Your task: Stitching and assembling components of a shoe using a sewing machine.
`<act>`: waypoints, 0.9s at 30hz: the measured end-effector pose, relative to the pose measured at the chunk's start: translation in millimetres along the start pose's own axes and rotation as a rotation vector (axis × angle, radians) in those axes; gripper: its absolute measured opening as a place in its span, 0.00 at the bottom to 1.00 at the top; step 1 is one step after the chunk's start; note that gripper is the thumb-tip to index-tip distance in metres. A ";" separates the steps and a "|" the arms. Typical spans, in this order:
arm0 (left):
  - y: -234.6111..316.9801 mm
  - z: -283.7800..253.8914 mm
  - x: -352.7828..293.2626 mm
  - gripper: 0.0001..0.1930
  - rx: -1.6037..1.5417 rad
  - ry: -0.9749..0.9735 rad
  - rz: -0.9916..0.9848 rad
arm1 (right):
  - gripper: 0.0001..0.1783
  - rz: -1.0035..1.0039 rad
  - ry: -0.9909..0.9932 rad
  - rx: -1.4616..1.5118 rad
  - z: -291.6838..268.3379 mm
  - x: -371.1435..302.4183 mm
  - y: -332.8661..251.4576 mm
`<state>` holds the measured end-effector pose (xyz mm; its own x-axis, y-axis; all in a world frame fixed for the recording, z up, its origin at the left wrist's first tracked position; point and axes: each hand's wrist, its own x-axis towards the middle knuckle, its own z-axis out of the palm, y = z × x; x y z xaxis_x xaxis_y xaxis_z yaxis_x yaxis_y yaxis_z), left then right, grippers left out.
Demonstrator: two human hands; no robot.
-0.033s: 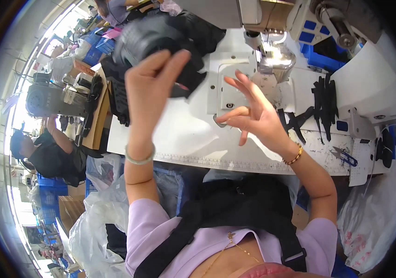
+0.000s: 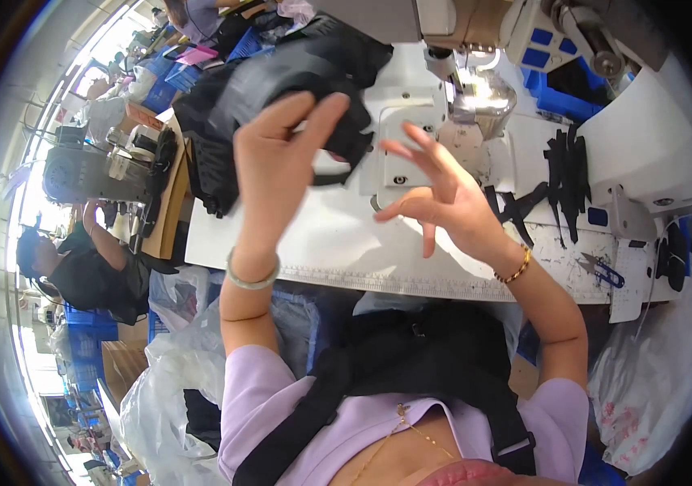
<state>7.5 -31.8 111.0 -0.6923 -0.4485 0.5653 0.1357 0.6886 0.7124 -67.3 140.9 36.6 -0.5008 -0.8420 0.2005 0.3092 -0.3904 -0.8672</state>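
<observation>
My left hand (image 2: 277,158) is raised over the left part of the white sewing table, fingers curled round a black fabric piece (image 2: 261,89). The piece is smeared by motion, and its exact kind is unclear. It overlaps other black cloth behind it. My right hand (image 2: 451,194) hovers palm inward in front of the sewing machine's pale plate (image 2: 398,154), its fingers spread and holding nothing. Behind that hand, the machine head (image 2: 475,97) stands with its needle area lit.
Black strips (image 2: 566,182) and thread snips (image 2: 602,270) lie on the table's right side. A blue bin (image 2: 544,93) stands behind them. Plastic bags (image 2: 645,389) hang at the lower right. Another person (image 2: 95,267) works at a machine on the left.
My left hand has shifted slightly right and down, and the black fabric piece has moved with it. My right hand stays nearly in place, its fingers a little changed.
</observation>
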 end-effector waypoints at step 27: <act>-14.3 89.5 51.3 0.08 -0.677 -0.524 -0.233 | 0.09 -0.237 0.556 -0.445 -18.0 -0.4 -20.5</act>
<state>-93.4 -13.7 92.6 -0.9677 -0.1021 0.2306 0.2262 0.0532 0.9726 -87.9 155.9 46.1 -0.8844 -0.3959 0.2470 -0.1544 -0.2511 -0.9556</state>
